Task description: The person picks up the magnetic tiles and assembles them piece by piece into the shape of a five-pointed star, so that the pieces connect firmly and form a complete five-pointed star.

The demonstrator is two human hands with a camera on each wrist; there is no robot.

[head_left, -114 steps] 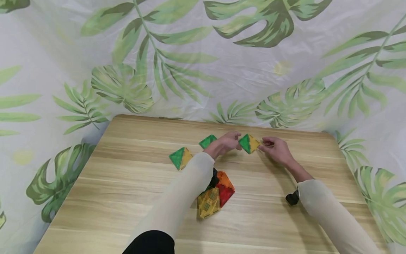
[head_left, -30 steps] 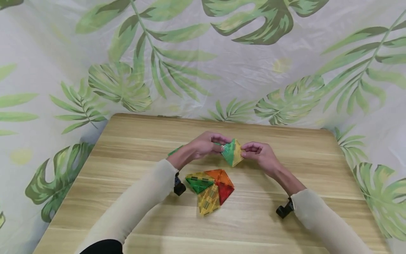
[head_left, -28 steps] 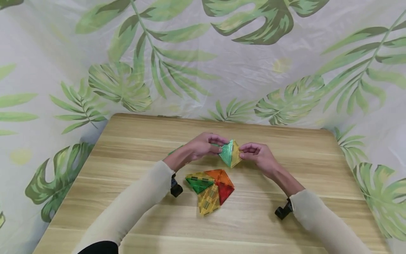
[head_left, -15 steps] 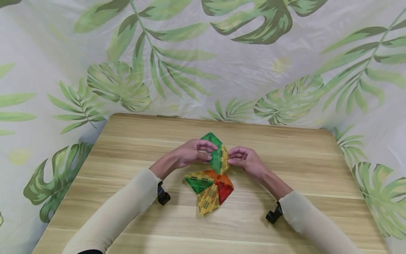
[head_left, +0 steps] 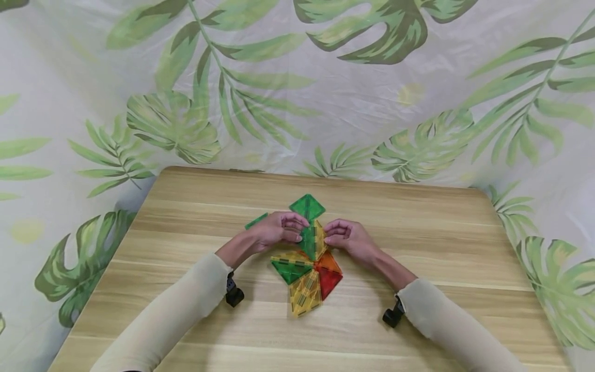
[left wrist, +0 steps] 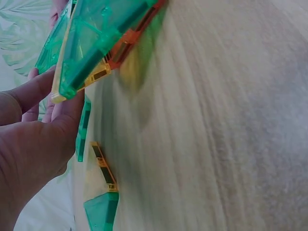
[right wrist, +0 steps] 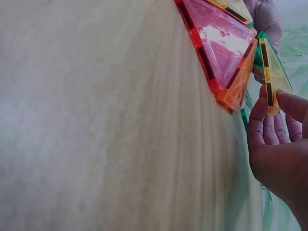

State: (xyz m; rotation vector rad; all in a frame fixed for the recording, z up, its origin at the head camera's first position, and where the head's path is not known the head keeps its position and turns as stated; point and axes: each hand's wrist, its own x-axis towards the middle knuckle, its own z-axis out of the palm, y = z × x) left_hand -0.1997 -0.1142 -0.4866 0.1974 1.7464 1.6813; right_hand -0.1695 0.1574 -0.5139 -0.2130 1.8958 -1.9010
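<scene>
Both hands hold a folded pair of translucent triangular magnetic tiles, one green [head_left: 308, 244] and one yellow [head_left: 320, 239], joined along an edge. My left hand [head_left: 274, 231] pinches the green side and my right hand [head_left: 354, 241] pinches the yellow tile [right wrist: 274, 79] between thumb and fingers. Just in front of the held pair, overlapped by its lower tip in the head view, sits a raised cluster of magnetic tiles: a red one [head_left: 330, 282], an orange one [head_left: 331, 262], yellow ones [head_left: 305, 295] and a green one [head_left: 290, 271].
Behind the hands a green tile pair [head_left: 307, 206] lies flat on the wooden table [head_left: 418, 258]. Another green tile [head_left: 256, 221] shows past the left wrist, mostly hidden, its yellow neighbour [left wrist: 103, 166] visible in the left wrist view. A leaf-print cloth [head_left: 260, 119] hangs beyond the table.
Both hands have carried the green and yellow tile pair left and nearer, from the far right side to the cluster's back edge, folding it on the way. The cluster stays put.
</scene>
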